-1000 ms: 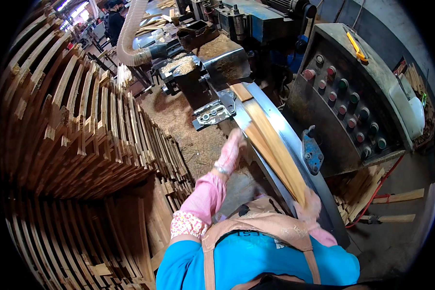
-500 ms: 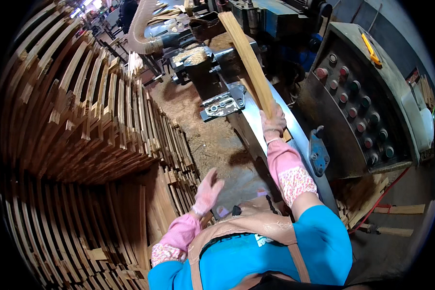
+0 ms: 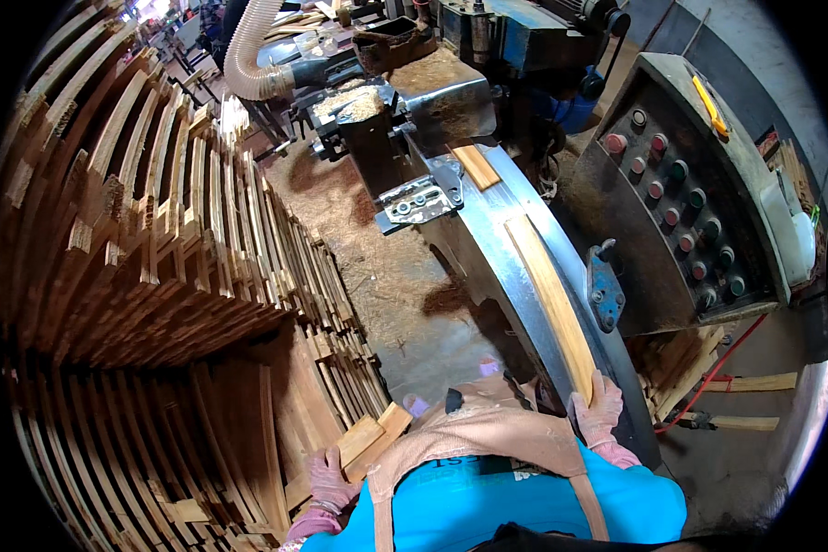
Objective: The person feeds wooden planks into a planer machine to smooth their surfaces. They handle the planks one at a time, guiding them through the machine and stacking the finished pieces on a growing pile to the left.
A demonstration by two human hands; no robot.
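My right hand [image 3: 600, 412], in a pale glove, grips the near end of a long wooden strip [image 3: 552, 304] lying along the shiny metal bed [image 3: 488, 221] of a machine. Farther along the bed, a shorter-looking piece of wood [image 3: 476, 167] reaches under the machine's head, its far end hidden. Low on the left, my gloved left hand [image 3: 331, 478] is closed at the edge of a couple of wooden strips [image 3: 373, 443], which jut out at an angle beside the stack. Part of their length is hidden.
Tall stacks of wooden strips [image 3: 156, 239] fill the left side. A metal guide block [image 3: 420, 202] sits at the bed's left edge, a blue clamp [image 3: 604, 290] at its right. A control panel [image 3: 681, 202] with several buttons stands right. A ribbed hose [image 3: 253, 55] hangs at the back.
My right hand has drawn back toward me, and the strip that was raised now lies on the bed. My left hand has moved down and left onto wooden strips by the stack.
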